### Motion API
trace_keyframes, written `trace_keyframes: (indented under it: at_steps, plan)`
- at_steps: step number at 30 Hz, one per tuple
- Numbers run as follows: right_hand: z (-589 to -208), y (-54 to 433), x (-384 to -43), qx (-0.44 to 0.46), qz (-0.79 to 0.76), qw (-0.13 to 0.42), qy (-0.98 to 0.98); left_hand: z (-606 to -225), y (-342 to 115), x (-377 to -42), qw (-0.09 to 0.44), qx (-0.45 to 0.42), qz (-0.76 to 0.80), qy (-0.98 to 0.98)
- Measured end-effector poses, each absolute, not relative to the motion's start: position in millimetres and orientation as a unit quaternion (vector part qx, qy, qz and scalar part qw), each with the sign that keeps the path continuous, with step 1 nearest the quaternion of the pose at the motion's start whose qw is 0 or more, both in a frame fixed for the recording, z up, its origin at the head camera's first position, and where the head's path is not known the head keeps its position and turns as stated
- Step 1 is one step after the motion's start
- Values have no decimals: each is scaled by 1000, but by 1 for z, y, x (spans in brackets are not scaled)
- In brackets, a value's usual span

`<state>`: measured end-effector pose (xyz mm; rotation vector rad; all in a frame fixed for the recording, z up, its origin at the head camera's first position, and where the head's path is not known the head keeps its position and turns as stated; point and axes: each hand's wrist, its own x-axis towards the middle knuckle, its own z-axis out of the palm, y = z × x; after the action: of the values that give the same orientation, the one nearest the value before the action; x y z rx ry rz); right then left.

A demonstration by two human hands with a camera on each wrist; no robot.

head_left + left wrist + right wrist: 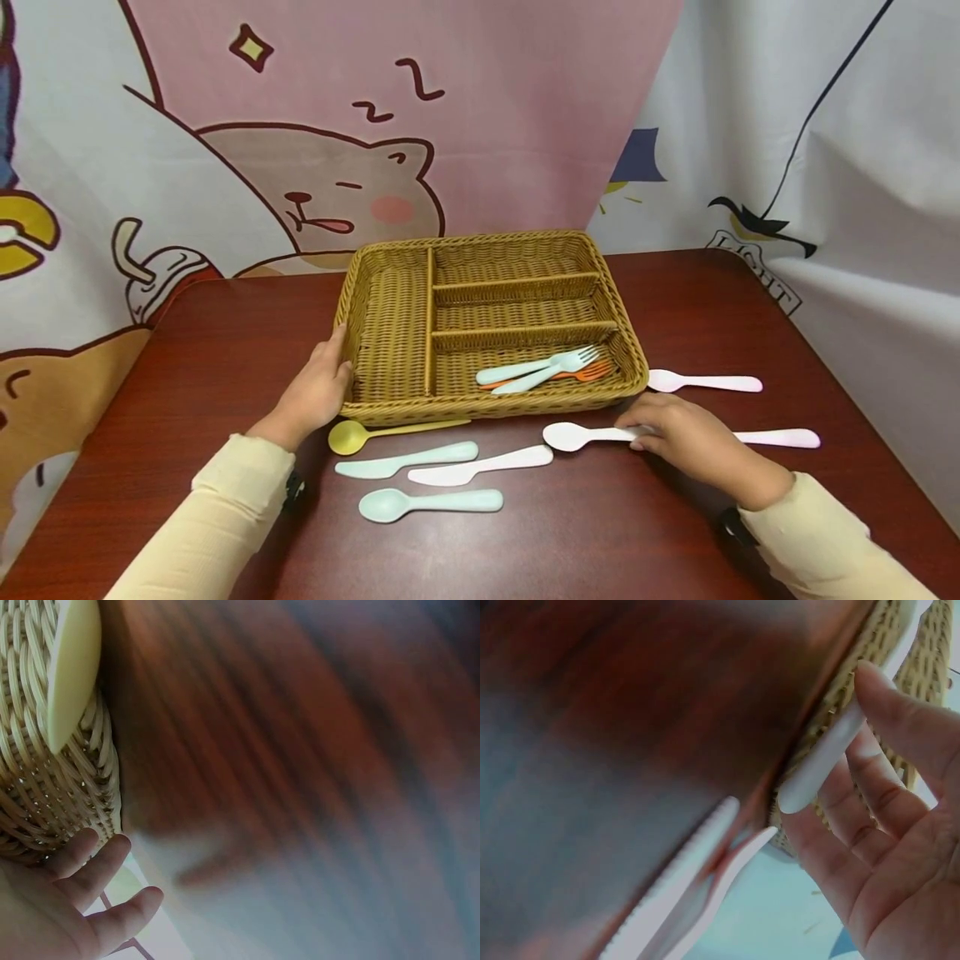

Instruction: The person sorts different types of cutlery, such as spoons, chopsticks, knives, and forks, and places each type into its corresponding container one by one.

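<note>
My right hand (678, 433) pinches a white spoon (567, 436) by its handle, just in front of the basket's right corner. In the right wrist view, the handle (821, 765) lies between thumb and fingers. My left hand (318, 383) touches the left side of a wicker cutlery basket (430, 325), its fingers fairly straight in the left wrist view. Two mint forks (551, 364) and orange cutlery (592, 372) lie in the basket's front right compartment. A yellow spoon (348, 437) lies along the basket's front, near my left hand.
Before the basket lie a mint knife (408, 459), a white knife (483, 465) and a mint spoon (431, 503). To the right are a pale pink fork or spoon (705, 382) and another pale pink handle (783, 437), partly hidden by my hand. A printed curtain (525, 108) hangs behind the table.
</note>
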<state>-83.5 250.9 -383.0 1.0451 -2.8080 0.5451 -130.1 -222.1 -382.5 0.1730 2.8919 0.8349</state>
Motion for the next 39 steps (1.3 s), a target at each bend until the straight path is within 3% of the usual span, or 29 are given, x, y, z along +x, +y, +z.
trace_keyframes:
  at_steps: [7,16,39]
  plan:
    - [-371,251,-82,356,184,90,-912,-383,-222,-130,63,55,275,958]
    - [-352,246,-84,346,191,106,-913,-380,-220,-128,57,57,276,958]
    - [-304,224,-128,313,182,59,-930,-379,-220,-127,62,54,274,958]
